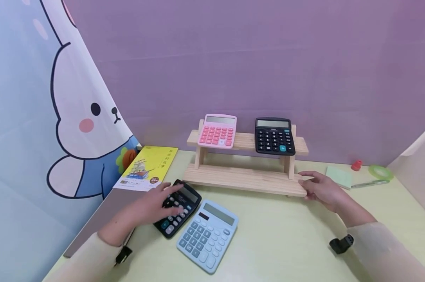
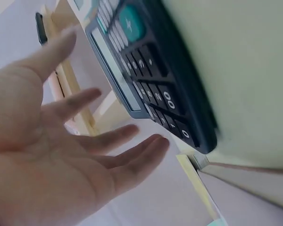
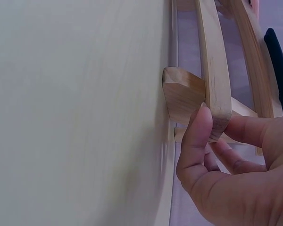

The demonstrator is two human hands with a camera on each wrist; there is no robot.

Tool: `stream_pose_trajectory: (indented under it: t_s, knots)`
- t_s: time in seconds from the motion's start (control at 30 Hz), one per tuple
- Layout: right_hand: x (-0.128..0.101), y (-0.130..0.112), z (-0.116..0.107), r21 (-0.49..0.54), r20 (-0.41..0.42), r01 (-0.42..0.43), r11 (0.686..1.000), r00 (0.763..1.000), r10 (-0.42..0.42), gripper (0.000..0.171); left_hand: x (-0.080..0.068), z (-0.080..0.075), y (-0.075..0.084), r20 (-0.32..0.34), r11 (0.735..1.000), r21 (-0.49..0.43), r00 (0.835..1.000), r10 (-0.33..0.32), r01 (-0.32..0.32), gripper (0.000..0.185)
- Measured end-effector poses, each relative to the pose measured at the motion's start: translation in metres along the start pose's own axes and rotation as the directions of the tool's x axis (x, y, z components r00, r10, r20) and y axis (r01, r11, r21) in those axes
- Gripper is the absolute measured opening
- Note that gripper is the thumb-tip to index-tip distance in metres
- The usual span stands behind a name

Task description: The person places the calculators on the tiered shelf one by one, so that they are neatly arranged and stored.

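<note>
The wooden rack (image 1: 245,178) on the table (image 1: 286,235) is pinched at its lower shelf's right end by the right hand (image 1: 323,190), thumb and fingers (image 3: 198,136) curled round the board; it is best kept steady so. The black calculator (image 1: 179,207), beside the blue calculator (image 1: 207,235), is merely covered by the left hand (image 1: 159,205), fingers (image 2: 132,150) spread and gripping nothing; a full-width grasp is advisable.

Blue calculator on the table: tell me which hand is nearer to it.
Left. The left hand lies over the black calculator right beside the blue calculator; the right hand grips the wooden shelf, farther off.
</note>
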State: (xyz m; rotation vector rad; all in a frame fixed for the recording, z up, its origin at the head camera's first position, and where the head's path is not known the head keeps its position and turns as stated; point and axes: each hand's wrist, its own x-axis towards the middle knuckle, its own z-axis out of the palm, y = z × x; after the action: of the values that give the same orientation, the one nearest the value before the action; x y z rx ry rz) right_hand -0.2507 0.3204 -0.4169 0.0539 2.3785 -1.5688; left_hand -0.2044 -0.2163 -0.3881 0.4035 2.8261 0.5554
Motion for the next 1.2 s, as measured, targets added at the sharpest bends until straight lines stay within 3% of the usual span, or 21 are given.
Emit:
stream_pose_trajectory:
  t_s: [0.1, 0.23, 0.6, 0.93, 1.2]
  knots:
    - [0.000, -0.001, 0.000, 0.004, -0.002, -0.001, 1.000, 1.000, 0.001, 0.064, -0.015, 0.005, 0.001, 0.054, 0.999, 0.026, 0.998, -0.038, 0.036, 0.094]
    - [-0.001, 0.000, 0.000, 0.011, -0.004, -0.012, 1.000, 1.000, 0.012, 0.064, -0.023, 0.011, -0.003, 0.064, 0.997, 0.040, 0.996, -0.068, 0.066, 0.103]
    - [0.001, 0.003, 0.001, 0.035, 0.006, -0.024, 0.999, 1.000, 0.024, 0.065, -0.023, 0.012, -0.006, 0.068, 0.997, 0.055, 0.996, -0.059, 0.055, 0.112]
    - [0.000, 0.003, 0.001, 0.053, 0.004, -0.022, 0.998, 1.000, 0.022, 0.065, -0.024, 0.017, -0.004, 0.070, 0.994, 0.092, 0.996, -0.061, 0.054, 0.107]
    - [0.000, 0.004, 0.002, 0.073, 0.003, -0.005, 0.997, 1.000, 0.005, 0.065, -0.025, 0.024, -0.002, 0.001, 0.994, 0.103, 0.999, -0.041, 0.040, 0.107]
